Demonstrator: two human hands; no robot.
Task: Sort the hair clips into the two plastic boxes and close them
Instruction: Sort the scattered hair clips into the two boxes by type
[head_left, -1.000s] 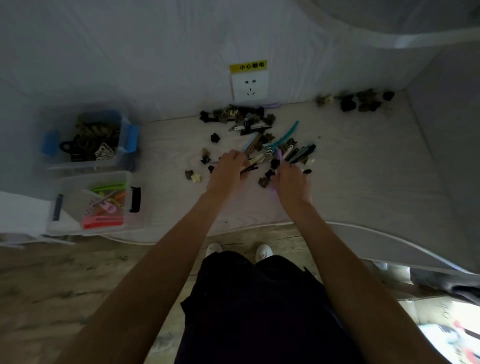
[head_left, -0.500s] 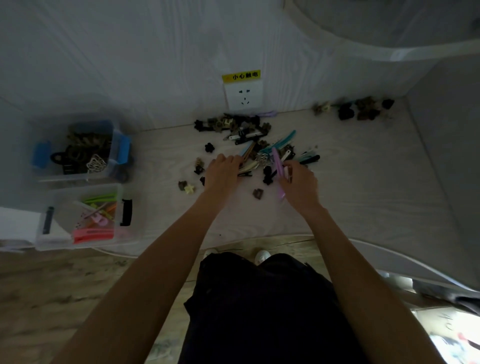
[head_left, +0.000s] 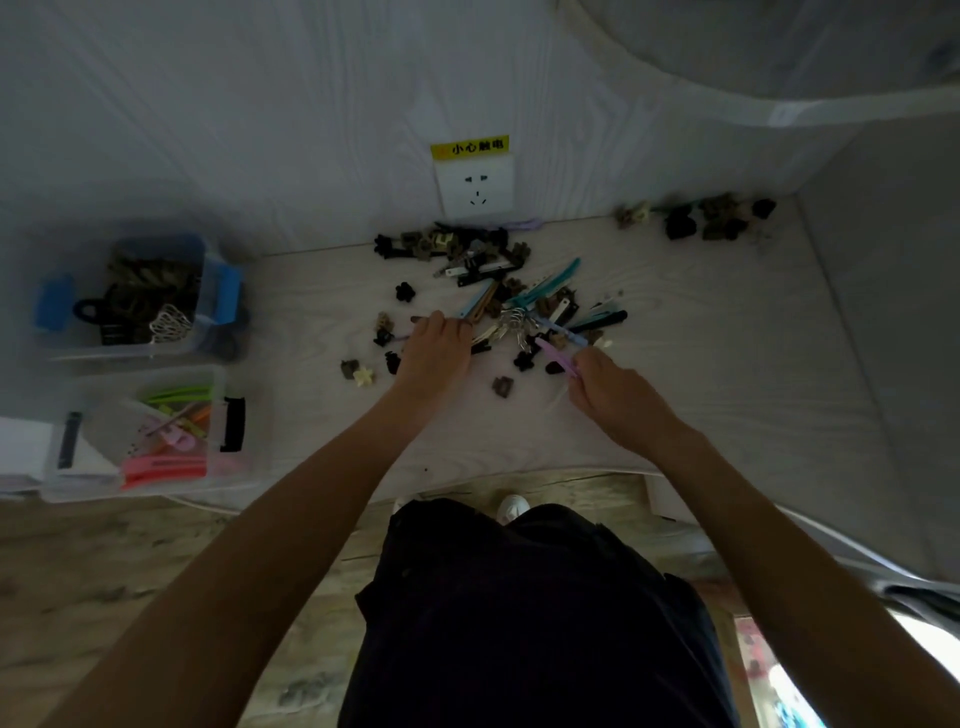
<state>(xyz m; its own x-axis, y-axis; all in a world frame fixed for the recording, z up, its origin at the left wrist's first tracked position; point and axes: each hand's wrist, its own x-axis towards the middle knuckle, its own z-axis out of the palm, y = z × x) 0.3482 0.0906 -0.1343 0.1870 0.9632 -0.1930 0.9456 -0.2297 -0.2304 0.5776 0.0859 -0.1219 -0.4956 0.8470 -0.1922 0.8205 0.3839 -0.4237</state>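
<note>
Right hand (head_left: 613, 387): pinching a lilac clip (head_left: 558, 356), fingers curled round its near end.
Left hand (head_left: 434, 349): knuckles up over the clip pile (head_left: 511, 301); grip hidden, can't tell.
Boxes: blue-latched box (head_left: 124, 296) at nine o'clock, black-latched box (head_left: 150, 431) just nearer, both lidless.

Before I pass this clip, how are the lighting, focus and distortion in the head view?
Head view: dim and underexposed, so the dark clips in the pile blend together; wide-angle bending curves the table edge; the blue-latched box and black-latched box at the left margin look soft; a blown-out bright patch sits bottom right; the right hand holding a lilac clip stays legible.
</note>
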